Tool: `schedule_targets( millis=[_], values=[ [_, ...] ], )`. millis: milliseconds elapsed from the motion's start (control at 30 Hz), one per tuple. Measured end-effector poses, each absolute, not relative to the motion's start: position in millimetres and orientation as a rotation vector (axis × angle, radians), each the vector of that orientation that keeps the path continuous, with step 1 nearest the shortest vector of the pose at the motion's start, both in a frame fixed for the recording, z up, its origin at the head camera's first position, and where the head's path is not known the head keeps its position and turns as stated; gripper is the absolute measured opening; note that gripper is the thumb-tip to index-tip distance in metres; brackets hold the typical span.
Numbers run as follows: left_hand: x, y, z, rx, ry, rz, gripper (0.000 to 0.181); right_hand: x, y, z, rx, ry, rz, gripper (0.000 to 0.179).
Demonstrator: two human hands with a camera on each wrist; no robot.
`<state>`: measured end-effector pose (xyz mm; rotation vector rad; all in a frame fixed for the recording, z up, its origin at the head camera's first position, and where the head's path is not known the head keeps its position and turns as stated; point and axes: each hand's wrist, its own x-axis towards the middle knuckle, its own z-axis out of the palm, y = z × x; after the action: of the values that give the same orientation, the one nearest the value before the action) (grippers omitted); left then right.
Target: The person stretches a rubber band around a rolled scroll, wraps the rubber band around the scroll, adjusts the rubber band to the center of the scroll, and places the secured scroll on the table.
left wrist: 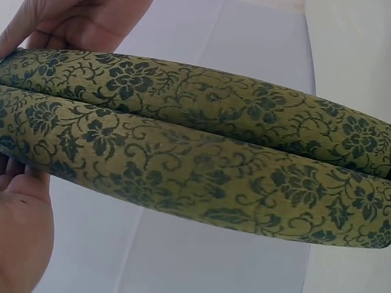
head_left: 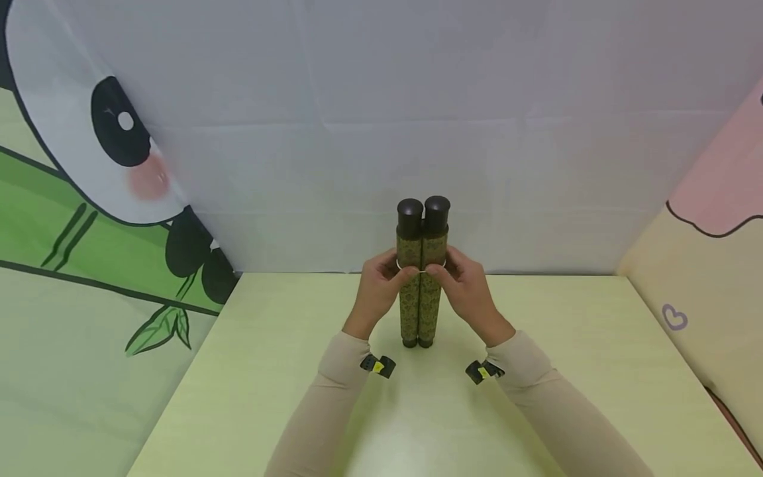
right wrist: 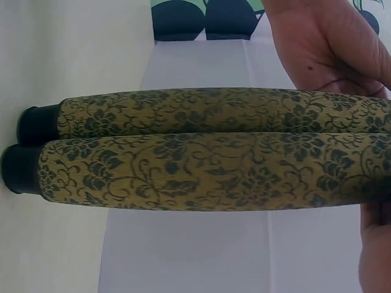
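Observation:
Two rolled scrolls (head_left: 409, 301) covered in green-gold floral brocade stand upright side by side, with dark knobs (head_left: 437, 211) at their tops. A thin white band (head_left: 422, 271) crosses their front at the height of the thumbs. My left hand (head_left: 381, 281) grips the pair from the left, and my right hand (head_left: 471, 285) from the right. Both thumbs lie on the front by the band, while the fingers go behind, mostly hidden. The wrist views show the brocade (left wrist: 201, 165) close up and the black lower ends (right wrist: 24, 168). Whether those ends touch the table cannot be told.
A pale yellow table (head_left: 238, 397) lies beneath the hands. Behind it rises a white cloth backdrop (head_left: 357, 99), with a cartoon panel (head_left: 89, 265) at left and another painted panel (head_left: 703, 265) at right.

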<state>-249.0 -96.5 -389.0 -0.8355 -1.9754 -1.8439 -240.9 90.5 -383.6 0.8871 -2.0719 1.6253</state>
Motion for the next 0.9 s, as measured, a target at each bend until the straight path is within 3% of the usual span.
schedule_targets(
  millis=[433,700,900],
  values=[
    [-249,-97,-406,-0.799,-1.999,-1.833,0.076,-235,88,-396,0.793,-2.120,1.540,0.075],
    [-251,-102,-410,-0.848,-1.993,-1.896,0.062,-242,94,-399,0.845,-2.194,1.580,0.046],
    [-251,-104,-397,-0.944,-1.923,-1.986,0.073,-239,98,-379,0.919,-2.208,1.673,0.052]
  ],
)
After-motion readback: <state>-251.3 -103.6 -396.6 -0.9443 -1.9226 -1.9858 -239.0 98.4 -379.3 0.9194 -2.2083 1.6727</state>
